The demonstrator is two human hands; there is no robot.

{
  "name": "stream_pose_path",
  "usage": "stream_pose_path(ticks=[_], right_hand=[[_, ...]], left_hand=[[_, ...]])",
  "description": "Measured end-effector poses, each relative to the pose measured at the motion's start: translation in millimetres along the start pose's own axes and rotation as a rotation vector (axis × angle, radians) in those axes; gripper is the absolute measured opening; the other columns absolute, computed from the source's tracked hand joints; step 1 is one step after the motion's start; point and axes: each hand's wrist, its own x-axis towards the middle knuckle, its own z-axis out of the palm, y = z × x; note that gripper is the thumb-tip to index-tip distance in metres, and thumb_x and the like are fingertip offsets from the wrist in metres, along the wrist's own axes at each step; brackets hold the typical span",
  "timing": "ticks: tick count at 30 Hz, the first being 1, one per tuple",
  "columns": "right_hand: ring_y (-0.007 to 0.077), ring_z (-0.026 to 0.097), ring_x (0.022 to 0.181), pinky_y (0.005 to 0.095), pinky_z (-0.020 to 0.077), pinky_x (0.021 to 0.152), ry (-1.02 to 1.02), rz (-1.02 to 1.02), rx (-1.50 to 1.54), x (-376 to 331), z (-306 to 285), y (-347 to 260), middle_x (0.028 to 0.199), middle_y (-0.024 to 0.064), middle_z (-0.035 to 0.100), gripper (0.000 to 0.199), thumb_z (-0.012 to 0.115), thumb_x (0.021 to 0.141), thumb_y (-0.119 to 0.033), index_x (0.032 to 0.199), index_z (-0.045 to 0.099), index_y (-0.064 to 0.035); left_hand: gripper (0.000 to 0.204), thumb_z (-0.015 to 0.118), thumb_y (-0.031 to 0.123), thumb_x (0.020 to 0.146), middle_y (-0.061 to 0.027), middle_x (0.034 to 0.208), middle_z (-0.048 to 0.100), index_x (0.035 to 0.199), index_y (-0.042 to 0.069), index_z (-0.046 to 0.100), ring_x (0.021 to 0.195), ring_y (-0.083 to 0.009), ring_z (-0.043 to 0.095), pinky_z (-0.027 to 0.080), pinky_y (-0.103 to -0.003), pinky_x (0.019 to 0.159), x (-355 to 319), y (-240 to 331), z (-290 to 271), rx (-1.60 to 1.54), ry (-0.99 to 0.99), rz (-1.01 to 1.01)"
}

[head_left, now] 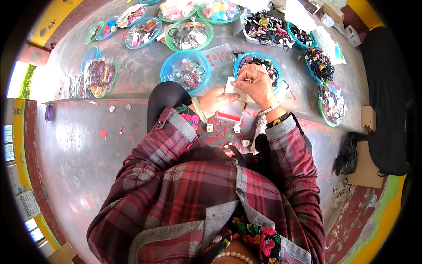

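Observation:
My left hand (212,101) grips a stack of white cards (231,111) with a red lower edge, thumb across its front. Above my lap, my right hand (258,88) is closed in a pinch at the top edge of the white cards. Whether anything else small sits between those fingertips is hidden. Just beyond my right hand stands a blue bowl (238,61) of dark hair ties and small colourful pieces, partly covered by the hand. To its left is another blue bowl (164,70) with bagged small accessories.
Several more bowls of small goods line the raised grey surface, including a green bowl (210,37) and a white tray (246,39) of black bands. Small white cards (209,128) and red scraps lie below my hands. A black plastic bag (347,154) and cardboard (365,169) lie at right.

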Motion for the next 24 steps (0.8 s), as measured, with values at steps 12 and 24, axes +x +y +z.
stream_pose_path(ticks=[12, 24], right_hand=[[0.0209, 0.052, 0.090, 0.0360, 0.0401, 0.077, 0.063, -0.562, -0.648, -7, 0, -26, 0.090, 0.0037, 0.059, 0.018, 0.060, 0.062, -0.010, 0.079, 0.062, -0.0063], [0.0226, 0.055, 0.080, 0.0359, 0.0413, 0.075, 0.058, -0.555, -0.660, -12, 1, -34, 0.082, 0.0030, 0.059, 0.020, 0.059, 0.066, -0.012, 0.085, 0.062, -0.0088]], left_hand=[[0.033, 0.050, 0.014, 0.087, -0.0111, 0.110, 0.056, 0.116, 0.000, 0.047, 0.097, -0.0203, 0.057, 0.046, -0.035, 0.085, 0, 4, 4, -0.196, 0.014, 0.003], [0.030, 0.051, 0.011, 0.086, -0.0093, 0.109, 0.056, 0.114, 0.000, 0.049, 0.096, -0.0189, 0.057, 0.046, -0.034, 0.084, 0, 6, 0, -0.238, 0.046, 0.106]])
